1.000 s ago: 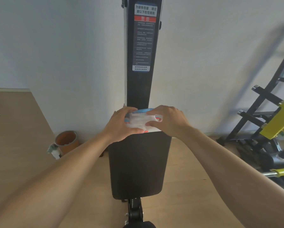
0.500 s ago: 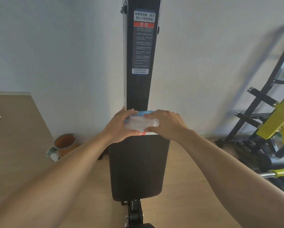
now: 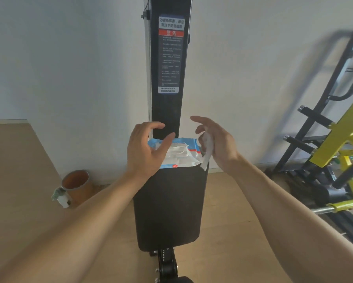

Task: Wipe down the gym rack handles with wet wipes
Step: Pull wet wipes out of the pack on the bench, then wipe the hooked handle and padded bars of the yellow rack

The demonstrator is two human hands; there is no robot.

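Observation:
A blue and white pack of wet wipes (image 3: 179,153) lies at the far end of a black padded seat (image 3: 169,207), against a black upright post (image 3: 168,64). My left hand (image 3: 145,152) hovers over the pack's left side, fingers spread, holding nothing. My right hand (image 3: 216,144) is just right of the pack and pinches a white wet wipe (image 3: 207,152) that hangs down from the fingers. The rack handles cannot be told apart in this view.
A black and yellow gym rack (image 3: 335,152) with steel pegs stands at the right. An orange pot (image 3: 76,185) and a small white bottle (image 3: 63,199) sit on the wooden floor by the white wall at the left.
Both hands were pressed on the pack. Now they have lifted apart, and my right hand has drawn a wipe out to the right.

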